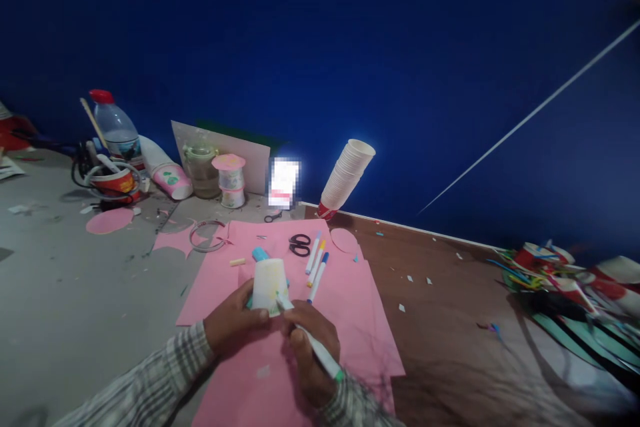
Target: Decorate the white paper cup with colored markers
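My left hand (233, 315) is closed around a white paper cup (269, 283), which is held upside down with its narrow end up. Faint yellow and green marks show on the cup's side. In my right hand (314, 345) is a white marker pen (319, 352) with a green end, its tip at the lower right of the cup. Pink paper sheets (350, 327) lie below both hands. Just beyond the cup are several white markers (319, 278) with coloured caps, black-handled scissors (300, 245) and a blue item (259, 254) partly behind the cup.
A leaning stack of paper cups (347, 175) stands by the blue wall. At the back left are a plastic bottle (117, 127), a glass jar (201, 170), a decorated cup piece (229, 180) and a roll of tape (207, 236). Cups and craft scraps (545, 257) crowd the right.
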`<state>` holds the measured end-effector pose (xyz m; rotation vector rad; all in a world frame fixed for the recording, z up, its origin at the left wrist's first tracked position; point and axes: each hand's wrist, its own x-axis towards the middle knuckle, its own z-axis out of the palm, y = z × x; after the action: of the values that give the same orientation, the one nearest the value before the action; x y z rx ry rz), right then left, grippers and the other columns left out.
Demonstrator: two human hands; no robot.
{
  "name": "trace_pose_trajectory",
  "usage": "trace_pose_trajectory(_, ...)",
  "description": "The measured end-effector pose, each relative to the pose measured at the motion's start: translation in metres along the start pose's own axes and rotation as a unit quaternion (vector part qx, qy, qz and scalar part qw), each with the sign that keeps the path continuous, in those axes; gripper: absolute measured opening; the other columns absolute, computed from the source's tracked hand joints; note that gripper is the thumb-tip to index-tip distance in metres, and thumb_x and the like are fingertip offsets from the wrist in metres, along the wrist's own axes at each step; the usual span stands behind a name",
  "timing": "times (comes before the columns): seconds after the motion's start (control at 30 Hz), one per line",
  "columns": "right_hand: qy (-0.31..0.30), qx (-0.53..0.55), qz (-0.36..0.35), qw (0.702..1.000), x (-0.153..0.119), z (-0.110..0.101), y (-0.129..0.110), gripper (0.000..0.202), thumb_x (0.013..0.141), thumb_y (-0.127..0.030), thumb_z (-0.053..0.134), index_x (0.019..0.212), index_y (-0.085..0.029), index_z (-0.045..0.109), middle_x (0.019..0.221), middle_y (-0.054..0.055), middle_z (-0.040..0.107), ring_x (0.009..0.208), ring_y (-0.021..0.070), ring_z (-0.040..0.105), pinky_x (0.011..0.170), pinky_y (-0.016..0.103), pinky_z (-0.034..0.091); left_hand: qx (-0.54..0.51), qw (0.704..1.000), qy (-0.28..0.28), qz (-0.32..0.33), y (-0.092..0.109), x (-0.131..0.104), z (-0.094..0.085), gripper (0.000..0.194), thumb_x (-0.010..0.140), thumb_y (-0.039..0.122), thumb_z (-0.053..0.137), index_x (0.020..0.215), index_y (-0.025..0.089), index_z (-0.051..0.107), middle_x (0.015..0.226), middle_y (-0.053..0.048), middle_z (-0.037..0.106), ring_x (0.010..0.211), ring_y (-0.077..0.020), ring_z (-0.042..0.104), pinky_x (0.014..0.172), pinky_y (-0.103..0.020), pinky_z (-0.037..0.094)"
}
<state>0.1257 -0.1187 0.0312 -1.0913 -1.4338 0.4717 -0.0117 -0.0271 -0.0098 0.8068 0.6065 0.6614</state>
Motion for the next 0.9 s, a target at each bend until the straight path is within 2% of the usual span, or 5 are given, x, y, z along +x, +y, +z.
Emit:
trace_pose_trajectory(0.17, 0.077, -0.053, -0.031, 0.995, -0.013, 0.008, 0.011, 0.034, 0.074, -0.009, 0.055, 0.099, -0.030, 0.065, 0.073, 0.003, 0.070, 0.057, 0.0260, 0.064, 0.052, 0.037, 0.052, -0.011, 0.999, 0.031, -0.022, 0.001, -0.001, 0.005, 0.052, 0.041, 0.018, 0.077, 0.090, 0.015, 0.060, 0.067, -0.008, 0.063, 0.060, -0.0256, 0.054, 0.053, -0.038, 0.046)
trace_pose_trajectory(0.27, 0.115, -0.062, 0.034, 0.991, -0.024, 0.012, 0.021, 0.032, 0.072, -0.012, 0.060, 0.099, -0.029, 0.064, 0.070, 0.002, 0.070, 0.049, 0.0239, 0.063, 0.045, 0.033, 0.052, -0.015, 0.999, 0.042, -0.017, 0.003, -0.002, 0.009, 0.053, 0.039, 0.017, 0.078, 0.088, 0.015, 0.060, 0.062, -0.007, 0.062, 0.057, -0.0245, 0.053, 0.049, -0.036, 0.044)
trace_pose_trajectory(0.43, 0.114, -0.029, 0.108, 0.987, -0.025, 0.010, 0.027, 0.016, 0.076, -0.019, 0.058, 0.091, -0.023, 0.063, 0.054, -0.003, 0.062, 0.035, 0.0173, 0.053, 0.035, 0.026, 0.044, -0.017, 0.999, 0.044, -0.018, 0.007, -0.004, 0.013, 0.052, 0.038, 0.018, 0.078, 0.087, 0.015, 0.061, 0.060, -0.005, 0.061, 0.053, -0.0217, 0.051, 0.047, -0.034, 0.042)
trace_pose_trajectory(0.7, 0.102, -0.025, 0.109, 0.988, -0.018, 0.010, 0.023, 0.013, 0.077, -0.019, 0.056, 0.088, -0.020, 0.063, 0.048, -0.006, 0.056, 0.031, 0.0135, 0.047, 0.033, 0.021, 0.039, -0.021, 0.999, 0.035, -0.021, 0.006, -0.003, 0.013, 0.049, 0.040, 0.018, 0.077, 0.086, 0.015, 0.060, 0.058, -0.005, 0.060, 0.051, -0.0213, 0.050, 0.045, -0.033, 0.041)
trace_pose_trajectory(0.9, 0.115, -0.023, 0.113, 0.987, -0.019, 0.012, 0.027, 0.014, 0.077, -0.020, 0.057, 0.089, -0.020, 0.062, 0.056, -0.002, 0.063, 0.037, 0.0161, 0.054, 0.037, 0.023, 0.045, -0.012, 0.999, 0.032, -0.018, 0.005, -0.004, 0.013, 0.051, 0.040, 0.019, 0.077, 0.088, 0.015, 0.058, 0.059, -0.005, 0.061, 0.053, -0.0211, 0.051, 0.047, -0.033, 0.042)
